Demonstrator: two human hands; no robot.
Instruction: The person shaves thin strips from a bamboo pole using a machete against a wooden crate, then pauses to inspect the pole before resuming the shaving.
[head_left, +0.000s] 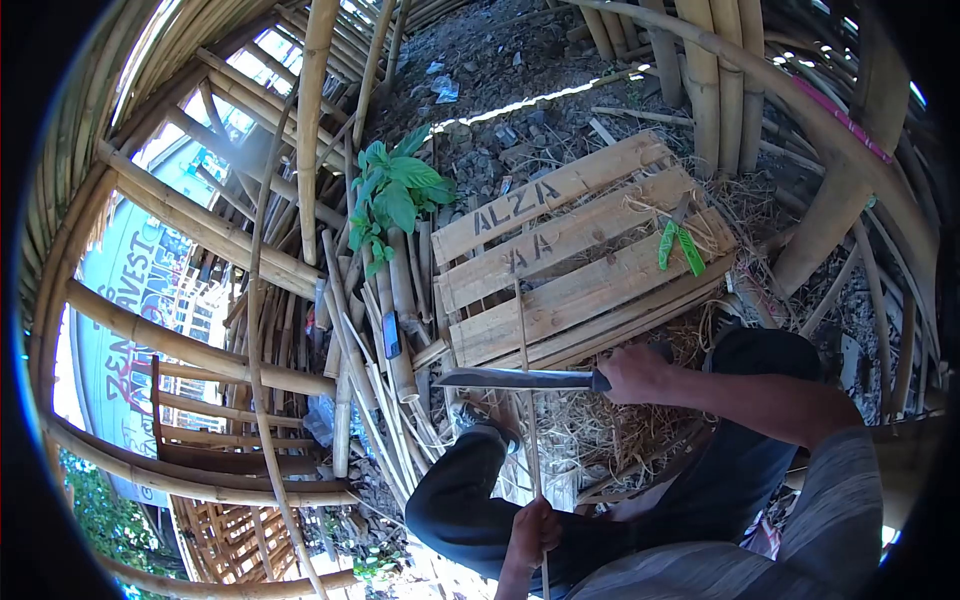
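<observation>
Pale wood, slatted: the crate in front of me, stencilled ALZA along its far edge. My R grip is clamped on a machete by its dark handle, fingers wrapped right round; blade points L, just off the crate's near edge, & crosses a thin bamboo strip as I see it. Can't tell if steel & strip touch. My L grip is clenched on that strip lower down, well off the near edge; its far end shows over the slats nr the near-L corner. Can't tell if it rests there. Green-handled scissors lie by the R edge. Leafy plant stands just past the far-L corner; blue phone-like thing is on a bamboo pole off the L edge.
</observation>
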